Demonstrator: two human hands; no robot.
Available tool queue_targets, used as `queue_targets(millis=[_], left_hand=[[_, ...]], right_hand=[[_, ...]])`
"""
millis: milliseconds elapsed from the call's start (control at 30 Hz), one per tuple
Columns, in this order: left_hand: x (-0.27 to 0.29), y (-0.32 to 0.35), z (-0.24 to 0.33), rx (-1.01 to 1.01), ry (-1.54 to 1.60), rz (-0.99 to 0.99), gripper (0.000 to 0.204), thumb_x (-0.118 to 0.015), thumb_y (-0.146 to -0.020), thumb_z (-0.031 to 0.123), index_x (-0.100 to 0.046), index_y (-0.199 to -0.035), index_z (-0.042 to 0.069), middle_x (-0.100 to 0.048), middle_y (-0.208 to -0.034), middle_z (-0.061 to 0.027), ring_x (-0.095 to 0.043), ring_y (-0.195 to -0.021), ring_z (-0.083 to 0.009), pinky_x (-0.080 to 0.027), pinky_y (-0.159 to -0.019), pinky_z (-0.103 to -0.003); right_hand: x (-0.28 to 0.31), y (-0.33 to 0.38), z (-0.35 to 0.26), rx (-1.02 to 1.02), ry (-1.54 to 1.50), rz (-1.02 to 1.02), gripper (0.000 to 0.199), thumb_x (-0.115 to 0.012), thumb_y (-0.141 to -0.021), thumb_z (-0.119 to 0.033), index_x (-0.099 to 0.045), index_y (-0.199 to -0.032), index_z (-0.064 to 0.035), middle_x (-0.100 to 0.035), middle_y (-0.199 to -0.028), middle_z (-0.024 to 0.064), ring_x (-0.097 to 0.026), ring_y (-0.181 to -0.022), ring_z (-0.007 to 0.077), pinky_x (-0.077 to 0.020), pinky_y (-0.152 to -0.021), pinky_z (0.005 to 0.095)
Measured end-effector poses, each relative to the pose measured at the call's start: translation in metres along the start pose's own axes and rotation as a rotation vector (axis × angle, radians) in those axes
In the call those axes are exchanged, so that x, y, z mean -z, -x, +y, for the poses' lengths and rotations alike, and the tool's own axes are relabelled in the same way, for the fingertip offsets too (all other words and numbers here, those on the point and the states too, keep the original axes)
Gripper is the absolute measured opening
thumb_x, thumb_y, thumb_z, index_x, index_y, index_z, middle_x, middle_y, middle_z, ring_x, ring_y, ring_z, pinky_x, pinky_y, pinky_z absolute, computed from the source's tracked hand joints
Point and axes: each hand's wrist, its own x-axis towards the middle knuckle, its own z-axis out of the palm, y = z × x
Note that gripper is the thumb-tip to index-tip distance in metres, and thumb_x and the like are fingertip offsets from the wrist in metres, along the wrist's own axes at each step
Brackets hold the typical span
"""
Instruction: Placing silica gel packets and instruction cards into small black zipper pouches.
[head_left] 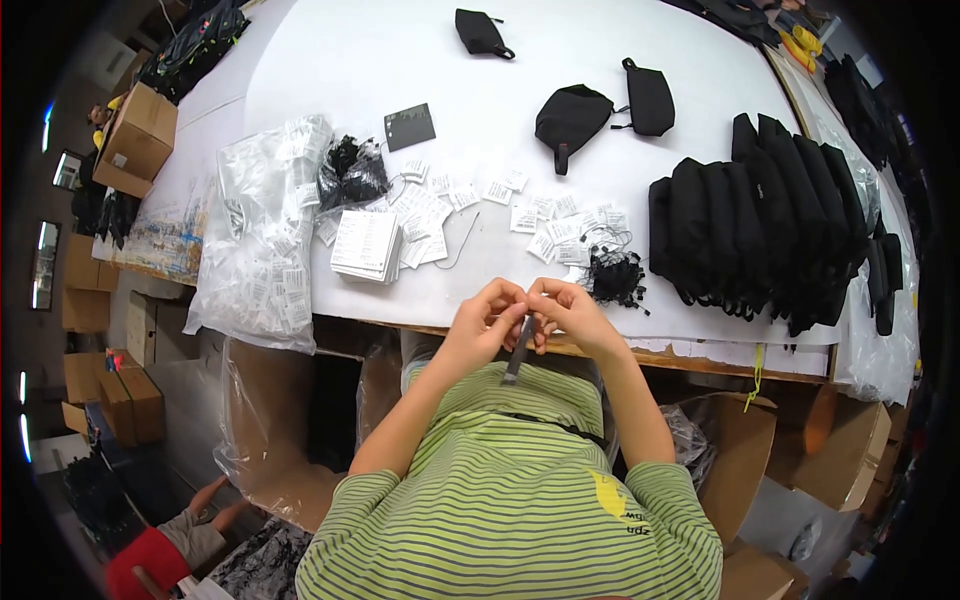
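My left hand (487, 326) and my right hand (570, 315) meet at the table's front edge, fingertips pinched together. A narrow dark strip (517, 360) hangs from between them toward my striped shirt. Both hands seem closed on its upper end; the fingers hide that end and anything smaller there. Just beyond my right hand lies a heap of small black cord ends (615, 278), joined by thin cords to white printed tags (565, 232). A stack of white cards (366, 247) stands beyond my left hand, with more loose white tags (424, 222) spread beside it.
A clear plastic bag of tags (262, 230) overhangs the table edge at left, beside a black cord bundle (352, 172). A dark card (410, 127) lies behind. Black pouches (575, 115) are scattered farther back; several more stand in rows (745, 215) at right. Cardboard boxes (838, 455) are below.
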Motion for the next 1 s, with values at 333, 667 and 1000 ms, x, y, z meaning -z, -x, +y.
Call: queue_targets(millis=[333,667,1000], left_hand=[[-0.009,-0.193,-0.040,-0.210,-0.525,0.242,0.038,-0.065,-0.084,0.029,-0.052,-0.105,0.000,-0.060,-0.069,-0.0085,-0.059,-0.061,-0.0181,-0.046,-0.057,-0.031],[-0.026,-0.177,-0.021,-0.475,-0.713,0.409,0.019,-0.071,-0.078,0.020,-0.067,-0.085,0.002,-0.062,-0.073,-0.0056,-0.057,-0.066,-0.0162,-0.045,-0.062,-0.030],[-0.006,-0.046,0.017,0.086,-0.050,-0.066,0.028,-0.063,-0.083,0.012,-0.067,-0.109,0.005,-0.064,-0.076,0.0004,-0.051,-0.064,-0.0044,-0.041,-0.056,-0.021]], right_hand=[[0.034,0.054,0.005,0.181,-0.106,0.304,0.012,-0.057,-0.090,-0.012,-0.057,-0.092,-0.0002,-0.058,-0.074,0.0046,-0.056,-0.055,0.0095,-0.0497,-0.048,0.0251],[0.022,0.069,0.000,0.364,0.110,0.659,0.008,-0.062,-0.087,-0.010,-0.063,-0.087,-0.0024,-0.049,-0.057,-0.0057,-0.039,-0.047,-0.0002,-0.0257,-0.041,0.0171],[-0.007,0.025,-0.002,0.451,0.705,0.760,0.007,-0.067,-0.082,-0.012,-0.067,-0.086,-0.0058,-0.046,-0.049,-0.0011,-0.038,-0.044,0.0034,-0.0260,-0.042,0.0228]])
